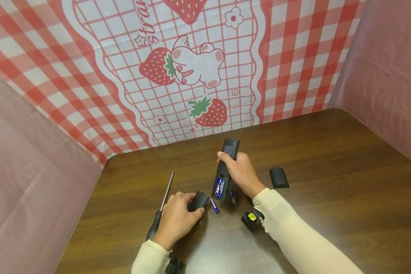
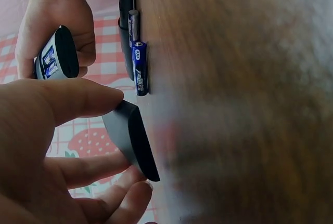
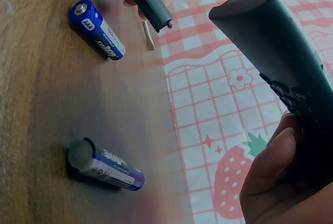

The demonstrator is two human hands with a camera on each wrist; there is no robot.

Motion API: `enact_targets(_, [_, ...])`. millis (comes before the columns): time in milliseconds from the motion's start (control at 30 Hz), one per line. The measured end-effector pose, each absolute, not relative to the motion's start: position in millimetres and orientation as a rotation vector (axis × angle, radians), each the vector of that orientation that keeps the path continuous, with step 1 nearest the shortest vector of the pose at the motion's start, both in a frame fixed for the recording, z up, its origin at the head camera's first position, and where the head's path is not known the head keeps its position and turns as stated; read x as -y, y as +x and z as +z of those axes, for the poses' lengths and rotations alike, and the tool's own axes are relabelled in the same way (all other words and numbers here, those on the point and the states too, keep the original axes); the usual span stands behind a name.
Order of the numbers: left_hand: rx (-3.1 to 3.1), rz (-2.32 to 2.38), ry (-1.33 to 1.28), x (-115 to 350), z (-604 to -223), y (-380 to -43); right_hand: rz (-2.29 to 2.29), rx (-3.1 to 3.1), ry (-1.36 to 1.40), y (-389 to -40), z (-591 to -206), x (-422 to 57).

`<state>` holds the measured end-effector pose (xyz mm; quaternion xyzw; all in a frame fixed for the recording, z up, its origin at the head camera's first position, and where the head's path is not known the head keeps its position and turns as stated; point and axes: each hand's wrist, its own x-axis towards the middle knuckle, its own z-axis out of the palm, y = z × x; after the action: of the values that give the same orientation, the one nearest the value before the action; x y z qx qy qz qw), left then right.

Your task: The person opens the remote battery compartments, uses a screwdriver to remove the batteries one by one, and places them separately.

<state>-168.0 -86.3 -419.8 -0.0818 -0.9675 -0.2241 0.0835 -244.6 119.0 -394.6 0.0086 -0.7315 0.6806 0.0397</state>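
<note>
My left hand [image 1: 181, 217] pinches a small black battery cover [image 1: 199, 201] between thumb and fingers, just above the table. In my right hand [image 1: 244, 171] is a black remote control [image 1: 230, 147], gripped with its back toward the head camera. Its uncovered compartment, at the near end, holds two blue-and-silver batteries [image 1: 220, 187]. Below the remote, two loose blue AAA batteries lie on the wood; the right wrist view shows one loose battery [image 3: 99, 30] nearer the cover and another loose battery [image 3: 106, 167] farther away. The remote's button side faces the right wrist camera.
A screwdriver [image 1: 157, 219] with a black handle lies beside my left hand. To the right of my right hand rests another black curved cover [image 1: 279, 177]. The wooden table [image 1: 315, 152] meets a strawberry-patterned cloth [image 1: 294, 57] at its back and pink cloth at the sides.
</note>
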Motion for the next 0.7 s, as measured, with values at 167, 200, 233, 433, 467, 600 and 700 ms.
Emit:
enact_targets(167, [2.92,-0.688,-0.238,86.8,-420.7,-168.1,2.105,2.234,0.033,-244.7,-395.1,-119.3])
enact_targets(200, [2.927,-0.691,-0.237,86.8,-420.7,-168.1,2.111,2.233,0.037,-244.5,-395.2,-119.4])
enact_targets(233, [2.933,-0.693,-0.236,86.7,-420.7,-168.1,2.113,2.229,0.037,-244.4,-395.1,-119.4])
enact_targets(433, [2.956,-0.638,-0.228,85.1,-419.9,-168.9,2.128,2.232,0.046,-244.6,-396.0,-119.8])
enact_targets(467, [2.958,-0.616,-0.228,84.8,-419.7,-169.1,2.13,2.231,0.046,-244.8,-396.2,-119.9])
enact_targets(600, [2.964,-0.522,-0.238,83.8,-419.2,-169.5,2.12,2.226,0.036,-245.2,-395.5,-120.3])
enact_targets(700, [2.966,-0.483,-0.248,83.3,-419.3,-169.4,2.116,2.228,0.03,-245.0,-394.9,-120.8])
